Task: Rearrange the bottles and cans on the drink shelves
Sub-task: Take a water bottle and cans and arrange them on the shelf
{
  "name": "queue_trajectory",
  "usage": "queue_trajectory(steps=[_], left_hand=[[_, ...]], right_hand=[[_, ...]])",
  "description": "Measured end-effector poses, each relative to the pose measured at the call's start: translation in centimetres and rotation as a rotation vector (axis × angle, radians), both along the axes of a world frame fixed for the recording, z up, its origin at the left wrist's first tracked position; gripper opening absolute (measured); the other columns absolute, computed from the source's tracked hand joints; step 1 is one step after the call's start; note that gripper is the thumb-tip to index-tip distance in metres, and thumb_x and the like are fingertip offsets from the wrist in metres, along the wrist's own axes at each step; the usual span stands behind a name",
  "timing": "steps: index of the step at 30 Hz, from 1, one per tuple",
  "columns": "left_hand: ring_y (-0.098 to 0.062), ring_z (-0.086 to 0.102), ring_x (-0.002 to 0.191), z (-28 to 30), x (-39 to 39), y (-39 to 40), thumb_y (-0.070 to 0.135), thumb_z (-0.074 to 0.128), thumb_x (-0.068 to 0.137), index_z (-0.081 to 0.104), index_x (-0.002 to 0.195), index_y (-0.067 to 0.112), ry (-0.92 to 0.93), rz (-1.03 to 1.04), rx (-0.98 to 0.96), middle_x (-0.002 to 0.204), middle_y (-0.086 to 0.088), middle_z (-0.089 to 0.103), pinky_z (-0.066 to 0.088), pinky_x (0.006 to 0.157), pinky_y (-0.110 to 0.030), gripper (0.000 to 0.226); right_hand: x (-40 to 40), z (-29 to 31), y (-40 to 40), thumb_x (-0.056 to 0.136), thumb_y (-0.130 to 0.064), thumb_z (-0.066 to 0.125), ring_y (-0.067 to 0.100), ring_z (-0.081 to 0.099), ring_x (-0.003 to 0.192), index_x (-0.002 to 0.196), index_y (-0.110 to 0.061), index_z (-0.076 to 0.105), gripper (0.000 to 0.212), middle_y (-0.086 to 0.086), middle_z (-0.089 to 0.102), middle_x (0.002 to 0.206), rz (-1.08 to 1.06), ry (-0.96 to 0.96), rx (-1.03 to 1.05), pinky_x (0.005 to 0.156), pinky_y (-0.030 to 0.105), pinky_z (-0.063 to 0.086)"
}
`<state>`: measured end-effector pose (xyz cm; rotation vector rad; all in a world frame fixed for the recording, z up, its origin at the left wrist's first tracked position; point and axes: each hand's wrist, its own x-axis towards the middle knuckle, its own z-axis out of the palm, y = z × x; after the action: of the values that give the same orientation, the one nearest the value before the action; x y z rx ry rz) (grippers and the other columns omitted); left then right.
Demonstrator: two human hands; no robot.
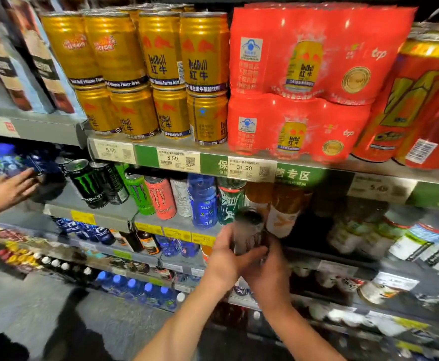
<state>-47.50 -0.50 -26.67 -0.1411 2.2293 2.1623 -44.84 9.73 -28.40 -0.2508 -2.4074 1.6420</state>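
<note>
I hold a blurred grey can with a dark top in front of the middle shelf, and both hands are around it. My left hand grips its left side. My right hand wraps its lower right side. Just behind it stand a green-and-white can, a blue bottle and orange bottles. Further left on that shelf are black, green and red Monster cans. Stacked gold Red Bull cans fill the top shelf.
Red Red Bull multipacks and tall orange cans stand at the top right. Another person's hand reaches towards blue bottles at the far left. Price tags line the shelf edges. Lower shelves hold several small bottles.
</note>
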Motion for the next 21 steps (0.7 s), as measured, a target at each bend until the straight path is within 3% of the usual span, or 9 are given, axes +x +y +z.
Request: queue_trajectory(steps=[2,5,8,10,13,16,21], left_hand=[[-0.019,0.073,0.092,-0.2,0.1,-1.7,0.012,0.094,0.061,0.066,0.103,0.025,0.018,0.037,-0.032,0.095,-0.004,0.077,0.058,0.082,-0.031,0.052],[-0.007,0.071,0.077,0.9,0.5,-5.1,-0.011,0.085,0.067,0.066,0.097,0.018,0.04,0.1,0.009,0.082,0.006,0.077,0.055,0.071,-0.02,0.046],[-0.008,0.07,0.071,1.4,0.1,-8.8,-0.009,0.082,0.072,0.065,0.095,0.011,0.084,0.207,0.101,0.076,0.005,0.075,0.055,0.067,-0.02,0.034],[-0.01,0.069,0.07,1.4,-0.3,-11.5,0.001,0.084,0.073,0.065,0.09,0.015,0.085,0.293,0.12,0.074,0.008,0.074,0.057,0.07,-0.026,0.03],[-0.016,0.073,0.084,1.3,-1.3,-14.7,0.024,0.092,0.068,0.069,0.094,0.024,0.056,0.322,0.043,0.087,0.006,0.077,0.059,0.08,-0.039,0.034],[-0.004,0.069,0.085,1.4,-2.3,-16.8,0.025,0.092,0.068,0.064,0.09,0.031,0.05,0.315,-0.04,0.089,0.014,0.073,0.053,0.08,-0.029,0.036],[0.006,0.065,0.087,1.1,-2.9,-18.2,0.024,0.091,0.071,0.06,0.09,0.039,0.046,0.257,-0.055,0.092,0.02,0.069,0.05,0.073,-0.02,0.039]], right_hand=[[-0.2,0.0,-1.8,0.071,-0.035,0.065,0.014,0.067,0.103,0.124,-0.03,0.052,0.055,-0.005,0.068,0.114,0.062,-0.02,0.014,0.082,0.029,0.054],[-1.0,0.7,-4.3,0.072,-0.028,0.071,0.01,0.063,0.109,0.128,-0.033,0.051,0.06,-0.006,0.064,0.121,0.186,-0.053,0.047,0.086,0.012,0.047],[-2.5,1.6,-6.3,0.079,-0.01,0.077,-0.018,0.056,0.106,0.125,-0.034,0.048,0.06,-0.02,0.055,0.118,0.37,-0.104,0.062,0.086,0.001,0.04],[-3.5,1.8,-7.7,0.087,-0.001,0.067,-0.006,0.058,0.111,0.121,-0.035,0.049,0.051,-0.018,0.054,0.117,0.312,-0.072,0.133,0.085,-0.003,0.034],[-5.4,1.0,-10.2,0.095,-0.019,0.063,0.026,0.054,0.126,0.139,-0.014,0.05,0.045,0.007,0.055,0.136,0.024,-0.014,0.225,0.1,0.022,0.039],[-7.1,0.6,-13.7,0.093,-0.034,0.067,0.034,0.047,0.135,0.148,-0.006,0.04,0.068,0.017,0.049,0.146,-0.145,-0.016,0.174,0.111,0.045,0.039],[-9.1,1.0,-16.9,0.088,-0.042,0.072,0.031,0.032,0.144,0.152,-0.004,0.031,0.085,0.018,0.039,0.153,-0.381,-0.032,0.072,0.119,0.041,0.027]])
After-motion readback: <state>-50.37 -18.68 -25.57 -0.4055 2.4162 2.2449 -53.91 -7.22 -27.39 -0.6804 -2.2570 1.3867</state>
